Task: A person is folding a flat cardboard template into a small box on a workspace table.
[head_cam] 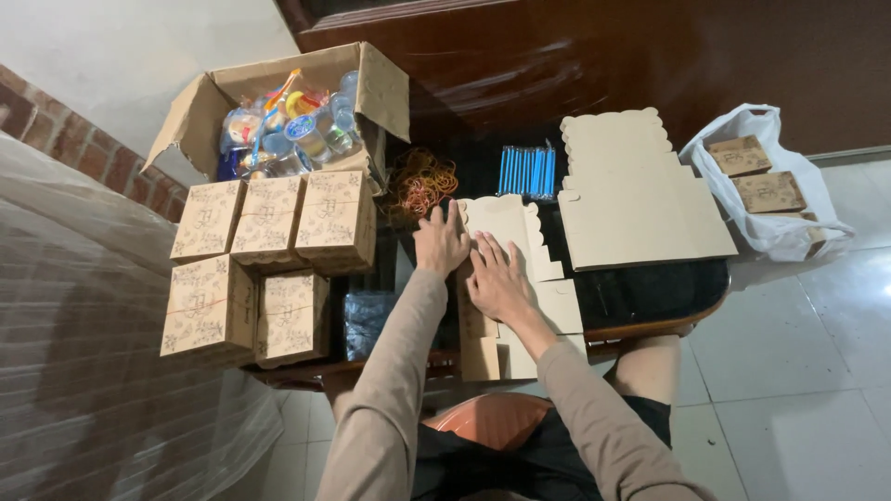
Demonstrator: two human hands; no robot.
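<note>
On the table [650,297], five closed boxes [269,223], two hands [469,260].

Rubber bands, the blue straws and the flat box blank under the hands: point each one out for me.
rubber bands [422,183], head view, middle of the orange heap.
blue straws [526,171], head view, middle of the bundle.
flat box blank [509,223], head view, upper panel above the right hand.

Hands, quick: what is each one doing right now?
Left hand: open, flat on the unfolded cardboard box blank.
Right hand: open, pressing flat on the same blank.
</note>
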